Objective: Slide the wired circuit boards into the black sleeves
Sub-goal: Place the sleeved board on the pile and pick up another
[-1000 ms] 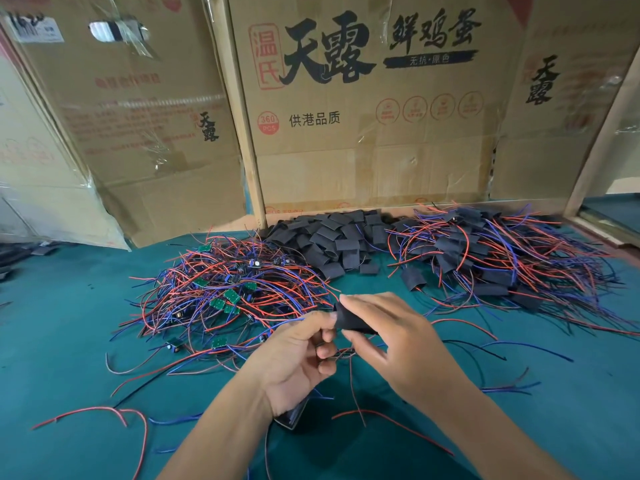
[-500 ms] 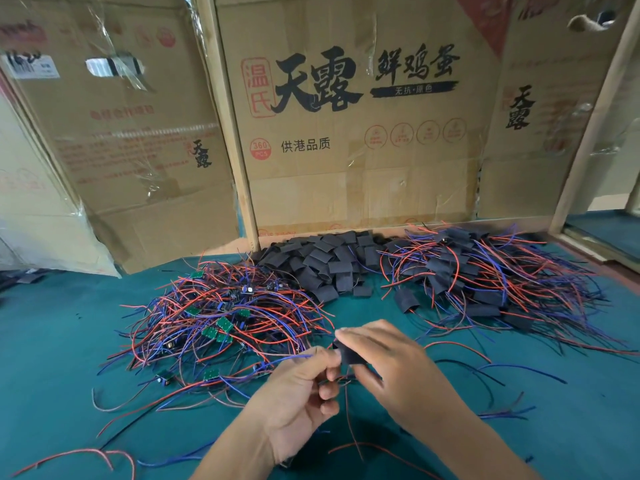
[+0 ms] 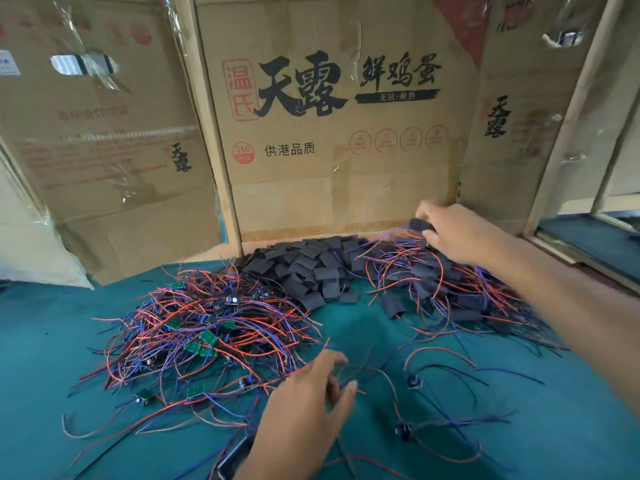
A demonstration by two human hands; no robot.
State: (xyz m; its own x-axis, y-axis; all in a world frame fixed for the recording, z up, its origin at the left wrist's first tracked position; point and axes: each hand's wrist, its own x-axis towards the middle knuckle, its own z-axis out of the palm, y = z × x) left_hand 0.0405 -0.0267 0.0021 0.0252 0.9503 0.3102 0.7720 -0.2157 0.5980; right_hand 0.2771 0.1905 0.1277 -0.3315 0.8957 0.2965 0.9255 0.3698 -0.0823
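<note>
My right hand [image 3: 450,233] is stretched out over the far right heap of sleeved boards [image 3: 450,289] and pinches a sleeved board [image 3: 420,224] whose red and blue wires trail down to the left. My left hand [image 3: 308,396] hovers low over the green cloth near loose wires, fingers loosely curled, holding nothing I can make out. A tangle of unsleeved green circuit boards with red and blue wires [image 3: 207,334] lies at the left. A heap of empty black sleeves [image 3: 311,268] sits at the back centre.
Cardboard box walls [image 3: 329,150] close off the back and left. A few single wired parts [image 3: 414,381] lie on the green cloth [image 3: 519,427] at the front right. A wooden frame [image 3: 568,116] stands at the right.
My hands have parted. The right hand has carried the sleeved board away to the far right heap. The left hand has let go and dropped toward the cloth.
</note>
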